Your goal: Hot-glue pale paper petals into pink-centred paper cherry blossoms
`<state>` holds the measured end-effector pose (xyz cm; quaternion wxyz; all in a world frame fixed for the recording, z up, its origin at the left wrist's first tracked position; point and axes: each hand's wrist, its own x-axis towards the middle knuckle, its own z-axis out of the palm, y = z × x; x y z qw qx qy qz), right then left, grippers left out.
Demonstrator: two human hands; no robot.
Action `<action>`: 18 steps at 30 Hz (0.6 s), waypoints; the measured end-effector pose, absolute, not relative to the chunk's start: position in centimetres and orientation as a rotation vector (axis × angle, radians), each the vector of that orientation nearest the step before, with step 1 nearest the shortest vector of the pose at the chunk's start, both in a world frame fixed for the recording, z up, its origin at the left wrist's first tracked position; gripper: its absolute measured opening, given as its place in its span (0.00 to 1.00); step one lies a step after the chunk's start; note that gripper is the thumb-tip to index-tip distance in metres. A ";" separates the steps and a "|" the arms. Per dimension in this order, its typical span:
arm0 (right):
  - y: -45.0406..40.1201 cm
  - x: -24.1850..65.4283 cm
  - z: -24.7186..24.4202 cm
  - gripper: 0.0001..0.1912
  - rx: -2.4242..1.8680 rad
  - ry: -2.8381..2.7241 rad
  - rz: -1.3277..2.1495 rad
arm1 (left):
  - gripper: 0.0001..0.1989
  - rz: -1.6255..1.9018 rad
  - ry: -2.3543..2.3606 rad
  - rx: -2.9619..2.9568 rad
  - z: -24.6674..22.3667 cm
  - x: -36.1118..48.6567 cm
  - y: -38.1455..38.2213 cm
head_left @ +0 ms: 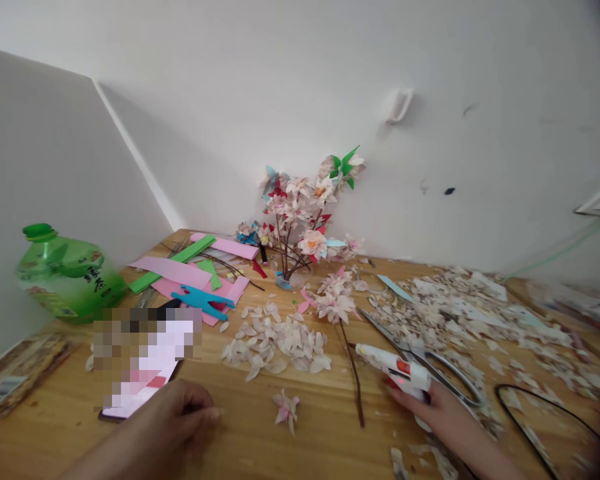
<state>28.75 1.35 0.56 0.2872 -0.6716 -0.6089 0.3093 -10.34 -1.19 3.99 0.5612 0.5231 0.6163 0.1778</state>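
Right hand [437,403]: clamped on the white glue gun [397,369].
Left hand [193,408]: fingers curled together, nothing visible in them.
Small flower [285,410]: on the desk [245,457] between both hands, nearer the left.
Flowered twig [355,380]: just left of the right hand.
Petal pile [297,341]: beyond the left hand, rightward.
Gluing step: probably starting; calls for left fingers on the small flower, clear of the nozzle.

So we've got a white hot glue gun [383,360] with orange-red bits on the right, a pink-centred cream flower [286,411] near, and a green plastic bottle [67,283] far left.
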 end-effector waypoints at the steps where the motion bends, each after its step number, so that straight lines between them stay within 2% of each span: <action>1: 1.4 28.9 0.4 0.19 -1.775 -1.576 0.853 | 0.18 0.413 1.477 1.235 4.1 -10.3 -1.1; 6: 1.1 29.7 -0.1 0.17 -1.723 -1.468 0.922 | 0.17 0.493 1.605 1.357 3.9 -10.5 -0.7; 13: 1.4 31.3 0.8 0.15 -1.735 -1.430 0.893 | 0.12 0.608 1.552 1.630 4.1 -10.7 0.6; 18: 2.1 31.8 1.3 0.15 -1.691 -1.488 0.810 | 0.21 0.731 1.370 1.823 4.1 -8.8 2.1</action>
